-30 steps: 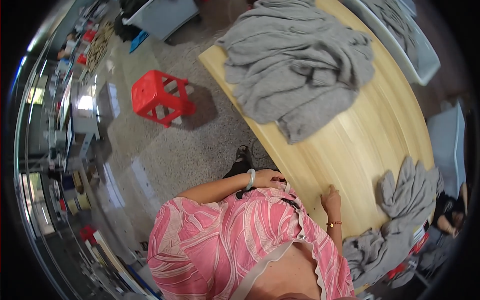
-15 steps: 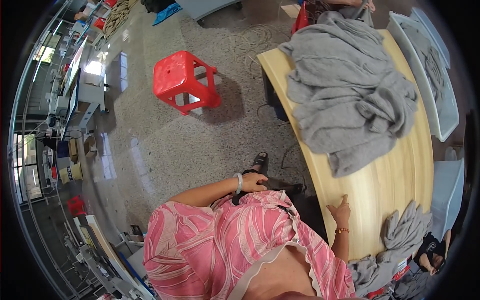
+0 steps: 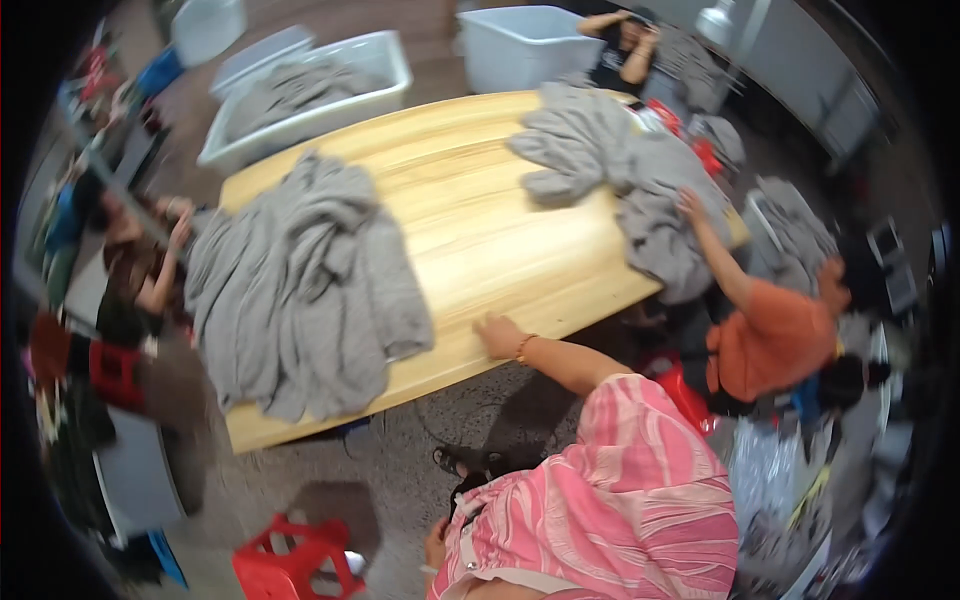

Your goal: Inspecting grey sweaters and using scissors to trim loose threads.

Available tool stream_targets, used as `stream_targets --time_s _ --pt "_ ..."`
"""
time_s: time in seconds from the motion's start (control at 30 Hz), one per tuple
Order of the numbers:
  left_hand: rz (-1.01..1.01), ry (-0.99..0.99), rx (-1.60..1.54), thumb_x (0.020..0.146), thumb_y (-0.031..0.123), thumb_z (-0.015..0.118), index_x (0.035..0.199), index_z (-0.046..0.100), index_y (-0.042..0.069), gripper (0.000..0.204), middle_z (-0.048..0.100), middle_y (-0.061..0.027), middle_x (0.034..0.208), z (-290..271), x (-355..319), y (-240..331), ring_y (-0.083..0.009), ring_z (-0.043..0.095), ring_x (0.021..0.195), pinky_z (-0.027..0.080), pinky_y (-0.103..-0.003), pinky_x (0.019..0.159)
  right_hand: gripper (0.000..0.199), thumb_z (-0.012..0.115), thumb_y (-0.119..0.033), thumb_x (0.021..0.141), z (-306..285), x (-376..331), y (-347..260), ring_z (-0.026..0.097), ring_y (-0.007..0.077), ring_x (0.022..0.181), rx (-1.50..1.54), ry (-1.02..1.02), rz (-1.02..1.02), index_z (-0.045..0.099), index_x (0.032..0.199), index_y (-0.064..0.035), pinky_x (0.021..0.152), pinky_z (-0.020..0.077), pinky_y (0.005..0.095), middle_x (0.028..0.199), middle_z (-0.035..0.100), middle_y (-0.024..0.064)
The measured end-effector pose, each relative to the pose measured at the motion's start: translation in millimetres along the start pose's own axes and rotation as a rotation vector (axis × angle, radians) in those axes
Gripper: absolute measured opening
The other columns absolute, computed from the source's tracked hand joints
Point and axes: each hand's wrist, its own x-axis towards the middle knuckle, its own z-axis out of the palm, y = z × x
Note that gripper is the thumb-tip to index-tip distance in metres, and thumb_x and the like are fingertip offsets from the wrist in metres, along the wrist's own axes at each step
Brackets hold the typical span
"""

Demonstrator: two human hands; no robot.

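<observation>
Two bare hands on this worker, and they're doing different things! Lowest in the frame, the left hand [image 3: 436,545] is tucked at the waist of the pink patterned shirt [image 3: 620,470], mostly hidden; whether it grips anything, I can't tell. Lower left, a red stool [image 3: 265,575] stands on the speckled floor [image 3: 400,480], well apart from the table [image 3: 480,215], with floor showing between the two.

Up to the middle now: the right hand [image 3: 500,338], a beaded bracelet [image 3: 524,348] at its wrist, is palm down by the table's near edge, fingers loosely bent, grasping nothing I can see. Just left of it, the big grey knit pile [image 3: 315,290] fills the left end of the table, reaching the near edge and spilling past the left one. To the hand's right and beyond, a broad band of pale wood runs from near edge to far: that's the sliding room!

Right of centre, a second grey heap [image 3: 600,140] crowds the right end and droops over the near edge, a co-worker in orange [image 3: 775,340] with a hand right at it. Far left, someone in brown [image 3: 130,265] sits beyond the table's left end. Beyond the far edge, upper left, a pale tub [image 3: 300,130] holds more grey knit; top centre, a blue tub [image 3: 525,50], with a person in black [image 3: 612,68] beside it.
</observation>
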Motion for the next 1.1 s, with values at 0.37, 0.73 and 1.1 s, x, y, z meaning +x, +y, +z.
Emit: stream_targets --time_s 0.37,0.73,1.1 --pt "0.089 -0.051 0.116 0.089 0.027 0.058 0.124 0.052 0.000 0.045 0.062 -0.0177 0.113 20.2 -22.8 29.1 -0.0239 0.060 0.103 0.046 -0.033 0.089 0.046 0.062 -0.018 0.076 97.3 -193.2 -26.0 0.053 0.0370 0.104 0.202 0.168 -0.062 0.052 0.119 -0.0072 0.087 0.0466 0.0431 0.125 0.052 0.0187" --pt "-0.056 0.076 0.041 0.085 0.027 0.060 0.123 0.051 -0.002 0.049 0.065 -0.0157 0.103 3.7 -84.2 -46.5 -0.0210 0.062 0.094 0.048 -0.031 0.084 0.044 0.063 -0.036 0.079 210.3 -249.3 -36.9 0.059 0.0352 0.100 0.115 -0.643 -0.246 0.061 0.113 -0.0081 0.084 0.0482 0.0428 0.106 0.063 0.0196" --pt "-0.109 0.775 -0.078 0.079 0.035 0.063 0.100 0.062 0.008 0.034 0.062 -0.0181 0.082 -235.8 -100.7 -239.0 -0.0334 0.061 0.078 0.048 -0.040 0.071 0.035 0.064 -0.024 0.079 176.0 -134.8 -264.1 0.063 0.0328 0.092 0.069 -0.330 -0.382 0.062 0.104 -0.0002 0.081 0.0495 0.0374 0.099 0.065 0.0181"
